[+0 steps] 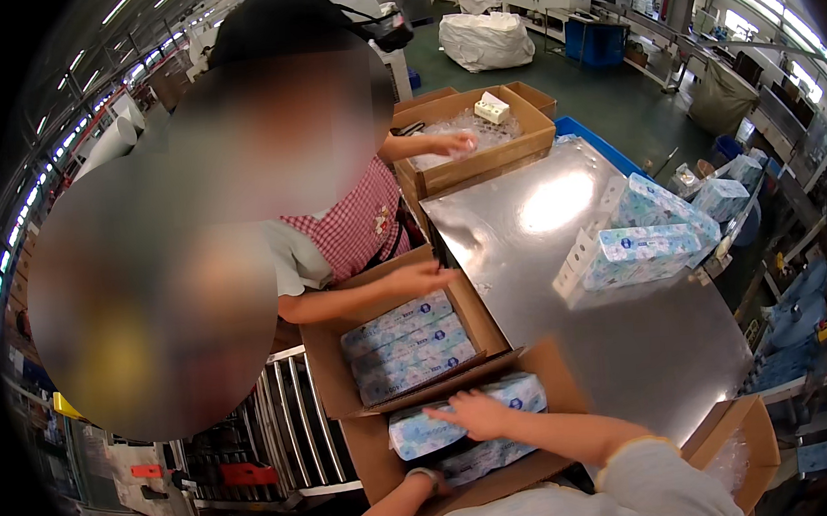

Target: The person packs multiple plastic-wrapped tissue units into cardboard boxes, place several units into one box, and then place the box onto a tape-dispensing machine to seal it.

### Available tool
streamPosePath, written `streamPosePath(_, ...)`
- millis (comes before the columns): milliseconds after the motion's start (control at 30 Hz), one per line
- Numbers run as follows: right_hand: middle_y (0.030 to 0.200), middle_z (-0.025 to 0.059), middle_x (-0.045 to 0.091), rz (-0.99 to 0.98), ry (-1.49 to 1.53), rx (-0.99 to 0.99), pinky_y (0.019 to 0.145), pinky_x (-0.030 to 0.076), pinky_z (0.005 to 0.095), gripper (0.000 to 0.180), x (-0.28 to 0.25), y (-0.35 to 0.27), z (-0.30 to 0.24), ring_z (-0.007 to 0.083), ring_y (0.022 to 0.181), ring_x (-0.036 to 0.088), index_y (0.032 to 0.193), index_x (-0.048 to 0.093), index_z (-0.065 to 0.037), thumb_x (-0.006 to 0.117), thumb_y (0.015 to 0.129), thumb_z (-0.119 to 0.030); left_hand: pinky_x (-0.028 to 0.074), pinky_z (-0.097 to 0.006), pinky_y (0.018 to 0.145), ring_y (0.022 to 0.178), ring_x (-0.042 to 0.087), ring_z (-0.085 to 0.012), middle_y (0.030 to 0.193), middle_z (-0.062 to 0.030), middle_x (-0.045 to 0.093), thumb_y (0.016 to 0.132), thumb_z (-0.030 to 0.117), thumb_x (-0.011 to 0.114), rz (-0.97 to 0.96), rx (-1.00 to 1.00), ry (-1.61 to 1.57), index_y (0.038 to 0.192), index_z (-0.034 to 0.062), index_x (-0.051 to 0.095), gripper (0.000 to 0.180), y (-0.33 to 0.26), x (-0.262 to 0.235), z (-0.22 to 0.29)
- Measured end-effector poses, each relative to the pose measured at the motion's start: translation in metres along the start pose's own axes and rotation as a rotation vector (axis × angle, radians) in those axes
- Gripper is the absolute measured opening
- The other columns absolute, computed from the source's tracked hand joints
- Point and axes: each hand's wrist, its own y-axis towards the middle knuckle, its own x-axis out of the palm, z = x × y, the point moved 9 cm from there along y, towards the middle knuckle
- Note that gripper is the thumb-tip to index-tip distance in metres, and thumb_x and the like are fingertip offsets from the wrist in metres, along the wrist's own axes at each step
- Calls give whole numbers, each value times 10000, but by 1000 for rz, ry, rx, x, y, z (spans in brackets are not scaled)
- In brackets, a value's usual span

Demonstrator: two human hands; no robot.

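A cardboard box [376, 472] stands open right before me, with blue-and-white plastic-wrapped tissue packs inside. My right hand [477, 415] lies on the upper tissue pack [421, 434], its fingers spread apart. Down in the same box, beside the lower tissue pack [480, 460], is my left hand [439, 484]; its fingers are hidden by the packs, and a band circles the wrist. Just beyond, a second open box [330, 364] contains a row of similar tissue packs [410, 349]. A co-worker's hand [425, 278] hovers over that box's far edge.
To the right is a shiny metal table [530, 279] bearing more tissue packs [639, 254]. A roller conveyor [295, 420] runs at the left. Farther off, a carton [484, 172] contains clear plastic, with the co-worker's other hand [454, 145] above it. Another carton [757, 445] stands at lower right.
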Motion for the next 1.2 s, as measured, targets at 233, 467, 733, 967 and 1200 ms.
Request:
streamPosePath(233, 1167, 208, 696, -546, 177, 134, 890, 522, 474, 558, 212, 21, 51, 333, 1068, 661, 1405, 581, -178, 709, 866, -247, 460, -425, 1067, 1257, 606, -377, 1353, -240, 629, 918, 628, 582, 321, 69, -439, 1433, 15, 540, 802, -61, -60, 15)
streamPosePath(467, 1224, 172, 688, 266, 209, 693, 928, 544, 372, 727, -211, -189, 281, 289, 1130, 662, 1379, 591, -99, 834, 706, -227, 567, -363, 835, 944, 719, -283, 1032, -166, 724, 921, 168, 715, 938, 170, -788, 1190, 2, 676, 319, -102, -186, 31)
streamPosePath(733, 1374, 161, 600, 162, 119, 789, 1171, 178, 669, 1004, -175, -271, 426, 353, 1313, 539, 1542, 405, -167, 870, 688, -416, 480, -469, 980, 1130, 595, -378, 1221, -191, 625, 839, 98, 726, 1250, 545, -107, 1137, 61, 683, 304, -111, -406, 234)
streamPosePath(967, 1336, 178, 598, 477, -106, 1207, 1144, 287, 643, 951, -229, -403, 524, 361, 1315, 523, 1480, 453, -131, 861, 680, -444, 256, -553, 1178, 1322, 435, -394, 1409, -199, 480, 691, 335, 860, 1140, 343, 389, 1460, 56, 437, 921, -6, -510, 331)
streamPosePath(1200, 1202, 212, 638, 316, -123, 1233, 1024, 472, 491, 1008, -196, -458, 525, 379, 1134, 636, 1483, 393, -88, 834, 661, -468, 379, -471, 1032, 1146, 535, -335, 1188, -136, 573, 617, 278, 840, 947, 448, 457, 1284, 49, 531, 770, 16, -506, 345)
